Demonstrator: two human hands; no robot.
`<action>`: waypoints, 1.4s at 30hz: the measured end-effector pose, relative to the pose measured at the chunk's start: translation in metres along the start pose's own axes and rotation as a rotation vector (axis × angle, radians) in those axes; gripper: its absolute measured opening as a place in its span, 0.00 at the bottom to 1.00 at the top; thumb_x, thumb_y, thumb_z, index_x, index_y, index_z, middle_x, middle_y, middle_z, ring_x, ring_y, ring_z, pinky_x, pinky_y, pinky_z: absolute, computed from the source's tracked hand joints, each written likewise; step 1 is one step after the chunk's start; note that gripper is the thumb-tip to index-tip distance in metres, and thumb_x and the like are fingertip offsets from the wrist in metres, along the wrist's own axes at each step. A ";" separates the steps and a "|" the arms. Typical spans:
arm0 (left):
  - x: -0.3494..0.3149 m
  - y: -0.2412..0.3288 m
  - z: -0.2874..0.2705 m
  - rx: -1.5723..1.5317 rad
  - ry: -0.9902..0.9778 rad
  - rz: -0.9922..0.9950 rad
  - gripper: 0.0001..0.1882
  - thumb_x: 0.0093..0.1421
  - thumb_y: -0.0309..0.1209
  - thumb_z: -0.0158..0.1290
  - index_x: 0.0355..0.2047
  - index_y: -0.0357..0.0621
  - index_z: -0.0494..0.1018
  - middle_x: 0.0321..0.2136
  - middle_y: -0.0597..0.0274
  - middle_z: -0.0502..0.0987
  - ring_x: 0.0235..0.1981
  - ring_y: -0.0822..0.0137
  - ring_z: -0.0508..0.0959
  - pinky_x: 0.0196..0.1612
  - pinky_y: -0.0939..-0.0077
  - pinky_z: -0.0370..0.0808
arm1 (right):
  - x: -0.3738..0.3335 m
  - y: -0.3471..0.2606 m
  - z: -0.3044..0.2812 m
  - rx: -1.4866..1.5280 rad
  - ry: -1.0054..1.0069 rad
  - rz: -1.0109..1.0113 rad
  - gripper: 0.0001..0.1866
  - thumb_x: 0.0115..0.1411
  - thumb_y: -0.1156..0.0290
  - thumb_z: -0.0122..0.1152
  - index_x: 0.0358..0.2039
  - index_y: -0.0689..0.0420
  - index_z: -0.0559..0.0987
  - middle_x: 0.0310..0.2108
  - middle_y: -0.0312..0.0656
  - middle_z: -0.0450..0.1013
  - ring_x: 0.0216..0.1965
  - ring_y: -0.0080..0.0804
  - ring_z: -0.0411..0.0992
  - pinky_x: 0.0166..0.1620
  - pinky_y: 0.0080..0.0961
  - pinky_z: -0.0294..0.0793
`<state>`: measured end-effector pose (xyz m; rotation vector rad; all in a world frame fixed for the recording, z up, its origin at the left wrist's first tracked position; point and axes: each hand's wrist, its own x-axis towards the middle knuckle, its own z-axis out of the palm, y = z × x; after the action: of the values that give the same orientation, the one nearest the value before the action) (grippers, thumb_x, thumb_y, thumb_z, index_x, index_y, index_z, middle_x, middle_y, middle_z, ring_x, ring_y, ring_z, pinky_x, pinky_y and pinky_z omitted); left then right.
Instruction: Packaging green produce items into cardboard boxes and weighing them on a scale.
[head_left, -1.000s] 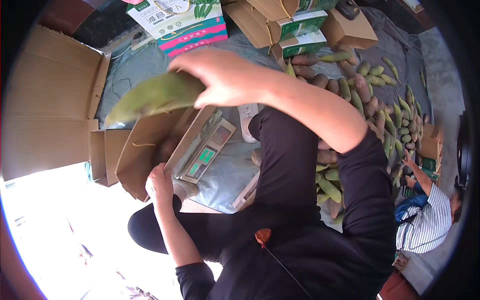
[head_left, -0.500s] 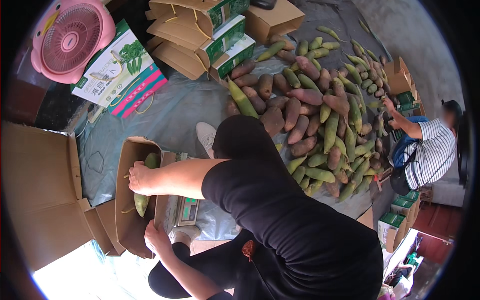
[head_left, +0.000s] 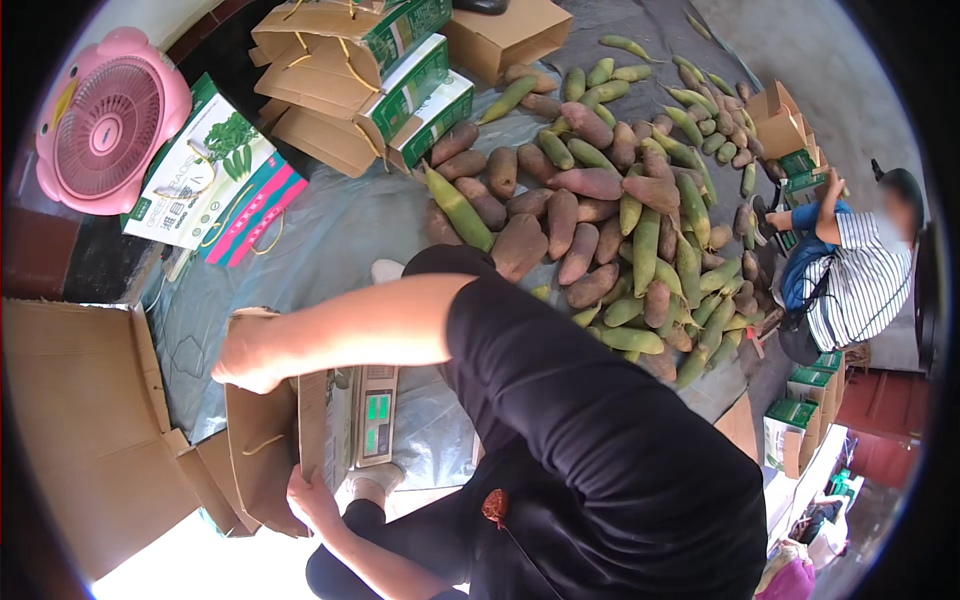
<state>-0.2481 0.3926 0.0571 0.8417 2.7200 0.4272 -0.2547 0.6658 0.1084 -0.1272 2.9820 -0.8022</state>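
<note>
**Open cardboard box (head_left: 255, 425) beside a digital scale (head_left: 377, 415)**

The box stands upright toward the near left edge of a grey-blue plastic sheet (head_left: 330, 240) on the floor, a yellowish cord handle (head_left: 263, 444) on its inner wall. The left hand (head_left: 312, 500) grasps the top edge of the box's right wall at its near end. The right hand (head_left: 248, 352) reaches across to the far end of the box — its fingers are hidden, so whether they are clenched or loose cannot be told. Much of the inside is hidden too.

The scale, its display lit green, sits just right of the box; whether the box touches it is unclear. Large opened cardboard (head_left: 85, 430) lies along the sheet's left edge. Near its far left corner are a pink fan (head_left: 110, 125) and a printed carton (head_left: 205, 190) — white, green and pink. Green-and-white cartons (head_left: 430, 120) are stacked at the far edge. Beyond the sheet's right side spreads a heap of green and reddish-brown root vegetables (head_left: 575, 252), with a person in a striped shirt (head_left: 855, 285) past it.
</note>
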 end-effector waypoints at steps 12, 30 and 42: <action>0.004 0.013 0.001 0.146 -0.023 0.077 0.09 0.50 0.24 0.52 0.33 0.33 0.72 0.26 0.42 0.75 0.31 0.45 0.76 0.35 0.59 0.71 | -0.367 0.182 0.047 -0.247 0.431 0.938 0.12 0.50 0.69 0.54 0.37 0.50 0.76 0.35 0.40 0.73 0.42 0.43 0.70 0.42 0.36 0.72; 0.004 0.000 0.004 0.101 -0.056 -0.065 0.14 0.51 0.24 0.52 0.40 0.35 0.73 0.30 0.44 0.77 0.33 0.51 0.78 0.38 0.64 0.71 | -0.587 0.190 0.166 -0.678 -0.934 0.782 0.19 0.54 0.63 0.55 0.48 0.44 0.72 0.53 0.30 0.64 0.61 0.33 0.52 0.55 0.42 0.55; 0.006 0.005 0.007 0.040 -0.034 -0.041 0.13 0.52 0.25 0.52 0.38 0.32 0.73 0.29 0.47 0.77 0.31 0.55 0.78 0.38 0.67 0.71 | -0.576 0.211 0.164 -0.608 -0.832 0.747 0.14 0.56 0.64 0.51 0.44 0.40 0.73 0.44 0.28 0.68 0.51 0.29 0.63 0.54 0.43 0.56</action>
<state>-0.2484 0.4013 0.0512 0.7948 2.7174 0.3480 0.3162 0.8194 -0.1237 0.4782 2.0887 0.2197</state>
